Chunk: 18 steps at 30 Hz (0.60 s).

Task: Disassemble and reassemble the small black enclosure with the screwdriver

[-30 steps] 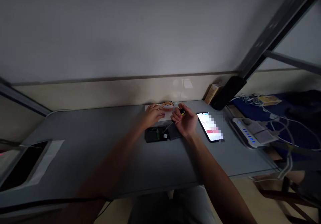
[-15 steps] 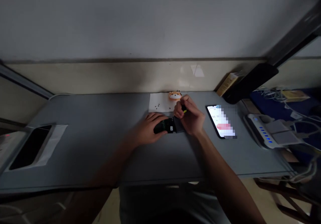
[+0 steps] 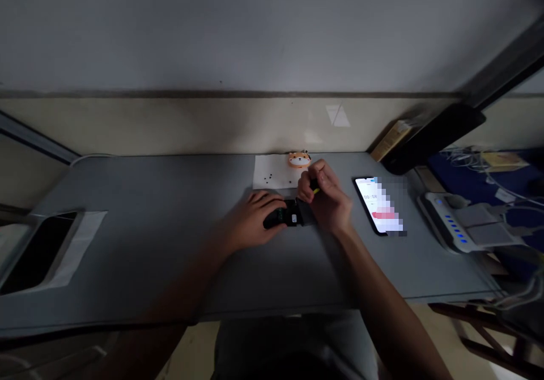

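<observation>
My left hand (image 3: 253,221) is closed around the left end of a dark, opened phone (image 3: 293,215) lying flat on the desk. Some of its inner parts and a small white label show; the left part is under my fingers. Held upright over the phone's right end, a small screwdriver (image 3: 315,188) with a black and yellow-green handle sits in the fist of my right hand (image 3: 329,198). Its tip seems to touch the phone near the upper right, but is too small to tell. Just behind, several tiny dark screws (image 3: 268,178) lie on a white sheet of paper (image 3: 263,165).
An orange animal-face case (image 3: 299,159) rests on the paper's back edge. To the right are a lit phone (image 3: 378,207) with a timer, a power strip (image 3: 450,227) with cables, and a black long object (image 3: 437,139). A dark tablet-like device (image 3: 40,252) lies at left.
The view has shifted slightly. Both hands keep nearly the same places, left on the opened phone and right with the screwdriver over it. The timer digits on the lit phone are clearer.
</observation>
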### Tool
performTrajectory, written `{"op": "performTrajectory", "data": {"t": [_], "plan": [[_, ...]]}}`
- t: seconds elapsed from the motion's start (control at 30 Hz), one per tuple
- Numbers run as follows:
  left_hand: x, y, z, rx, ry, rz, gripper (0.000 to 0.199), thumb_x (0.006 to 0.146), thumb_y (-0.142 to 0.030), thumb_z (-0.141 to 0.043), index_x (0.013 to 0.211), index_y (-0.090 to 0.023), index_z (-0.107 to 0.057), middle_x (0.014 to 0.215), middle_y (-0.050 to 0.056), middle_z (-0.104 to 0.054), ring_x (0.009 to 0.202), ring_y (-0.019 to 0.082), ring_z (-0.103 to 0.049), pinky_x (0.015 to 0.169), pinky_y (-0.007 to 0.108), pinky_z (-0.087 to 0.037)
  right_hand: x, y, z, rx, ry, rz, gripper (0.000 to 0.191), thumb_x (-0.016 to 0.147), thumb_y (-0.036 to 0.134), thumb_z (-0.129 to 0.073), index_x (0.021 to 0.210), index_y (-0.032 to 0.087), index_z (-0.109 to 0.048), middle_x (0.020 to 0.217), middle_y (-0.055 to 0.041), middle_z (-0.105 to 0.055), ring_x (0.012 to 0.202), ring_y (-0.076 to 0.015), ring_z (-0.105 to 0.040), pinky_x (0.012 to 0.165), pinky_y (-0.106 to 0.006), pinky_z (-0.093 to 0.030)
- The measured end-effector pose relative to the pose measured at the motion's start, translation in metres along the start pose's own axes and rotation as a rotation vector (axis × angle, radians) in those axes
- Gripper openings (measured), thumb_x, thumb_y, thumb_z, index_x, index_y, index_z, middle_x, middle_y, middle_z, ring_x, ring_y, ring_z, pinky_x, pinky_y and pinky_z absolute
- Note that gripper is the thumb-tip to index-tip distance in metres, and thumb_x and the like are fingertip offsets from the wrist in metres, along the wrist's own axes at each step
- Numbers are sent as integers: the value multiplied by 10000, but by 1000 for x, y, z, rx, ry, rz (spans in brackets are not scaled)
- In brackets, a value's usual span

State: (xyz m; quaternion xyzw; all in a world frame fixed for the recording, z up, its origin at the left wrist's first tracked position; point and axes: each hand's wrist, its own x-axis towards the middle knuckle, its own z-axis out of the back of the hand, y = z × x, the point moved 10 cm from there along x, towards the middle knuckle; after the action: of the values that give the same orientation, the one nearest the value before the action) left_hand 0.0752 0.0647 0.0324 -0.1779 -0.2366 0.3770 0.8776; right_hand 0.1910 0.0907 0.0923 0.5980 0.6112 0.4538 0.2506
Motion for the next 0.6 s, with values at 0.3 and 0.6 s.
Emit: {"op": "performTrajectory", "data": {"t": [0.3,0.6], "plan": [[0,-2,1,22,-11,-35,202,927,-330,-704,1117,-278,-745,1274,62,-723,1206,284,-611,1072,496,-483,8,-7,6,-1,-62,18,432,844,626,-738,812,258,-514,727,9,-526,636,-154,-475,581,-311,-396],[0,-2,2,12,-17,-25,138,905,-320,-727,1030,-262,-738,1295,71,-709,1228,290,-616,1062,497,-496,29,-24,-6,8,29,-71,458,884,674,-676,835,263,-479,603,70,-402,507,-112,-296,494,-274,-274]]}}
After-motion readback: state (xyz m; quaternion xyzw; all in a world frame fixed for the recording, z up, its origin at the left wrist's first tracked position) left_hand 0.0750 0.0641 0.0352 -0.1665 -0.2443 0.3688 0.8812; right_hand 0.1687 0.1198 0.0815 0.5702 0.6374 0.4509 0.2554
